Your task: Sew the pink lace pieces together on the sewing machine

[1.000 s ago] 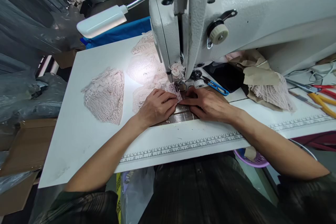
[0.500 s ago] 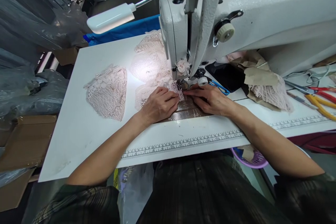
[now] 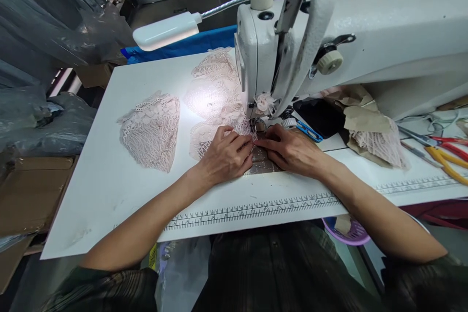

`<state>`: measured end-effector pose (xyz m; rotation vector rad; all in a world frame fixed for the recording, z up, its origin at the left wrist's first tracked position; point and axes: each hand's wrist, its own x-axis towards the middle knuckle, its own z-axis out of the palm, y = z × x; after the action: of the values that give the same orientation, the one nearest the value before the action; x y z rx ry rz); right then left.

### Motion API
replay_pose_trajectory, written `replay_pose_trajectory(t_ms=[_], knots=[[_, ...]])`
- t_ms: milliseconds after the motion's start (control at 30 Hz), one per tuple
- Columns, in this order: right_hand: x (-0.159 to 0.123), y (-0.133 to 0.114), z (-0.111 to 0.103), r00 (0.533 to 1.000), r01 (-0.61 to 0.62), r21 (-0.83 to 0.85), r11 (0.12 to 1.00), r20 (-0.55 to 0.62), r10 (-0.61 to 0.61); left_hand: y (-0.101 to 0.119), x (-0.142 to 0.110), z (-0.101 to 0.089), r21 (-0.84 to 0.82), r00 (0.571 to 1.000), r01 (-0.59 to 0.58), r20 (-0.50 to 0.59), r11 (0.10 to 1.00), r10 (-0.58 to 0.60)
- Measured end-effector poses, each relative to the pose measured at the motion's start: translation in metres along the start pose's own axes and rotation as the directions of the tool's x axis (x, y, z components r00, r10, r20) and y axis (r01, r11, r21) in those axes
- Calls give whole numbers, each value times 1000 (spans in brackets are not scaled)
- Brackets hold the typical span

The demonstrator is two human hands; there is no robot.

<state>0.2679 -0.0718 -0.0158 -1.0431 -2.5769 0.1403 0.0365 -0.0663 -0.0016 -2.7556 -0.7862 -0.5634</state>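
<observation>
Pale pink lace fabric (image 3: 215, 119) lies bunched to the left of the needle and runs under the presser foot (image 3: 253, 126) of a white sewing machine (image 3: 254, 58). My left hand (image 3: 228, 156) rests on the lace just in front of the foot, its fingers bent and pressed together on the fabric. From the right, my right hand (image 3: 292, 151) meets it, index finger stretched to the lace edge and the other fingers curled under. Its thumb is mostly hidden. Both hands' fingertips nearly touch over the metal plate (image 3: 265, 163).
A separate lace piece (image 3: 151, 131) lies on the white table (image 3: 95, 195) at left. A lit lamp (image 3: 166, 31) hangs above. To the right are a blue tool (image 3: 309, 130), brown paper with lace (image 3: 373, 126) and yellow-handled scissors (image 3: 446, 156). A printed ruler (image 3: 256, 207) runs along the front edge.
My view has shifted a little. Both hands sit slightly nearer to me relative to the presser foot, with their fingers still at the lace.
</observation>
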Motion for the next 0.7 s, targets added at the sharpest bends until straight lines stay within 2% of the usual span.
replay_pose_trajectory(t_ms=[100, 300, 467, 567, 700], knots=[[2, -4, -2, 999, -36, -24, 999, 4, 36, -4, 0, 0, 0, 1000, -9, 20, 1000, 9], [9, -10, -7, 990, -102, -99, 990, 91, 111, -14, 0, -2, -66, 996, -2, 94, 998, 9], [16, -15, -14, 983, -105, -143, 984, 137, 125, -18, 1, -2, -72, 994, 6, 105, 997, 1], [18, -22, -17, 982, -101, -151, 983, 142, 123, -20, 1, -2, -79, 992, 18, 128, 997, -8], [15, -31, -15, 978, -129, -244, 961, 131, 164, -22, 1, -1, -86, 990, 30, 140, 996, -18]])
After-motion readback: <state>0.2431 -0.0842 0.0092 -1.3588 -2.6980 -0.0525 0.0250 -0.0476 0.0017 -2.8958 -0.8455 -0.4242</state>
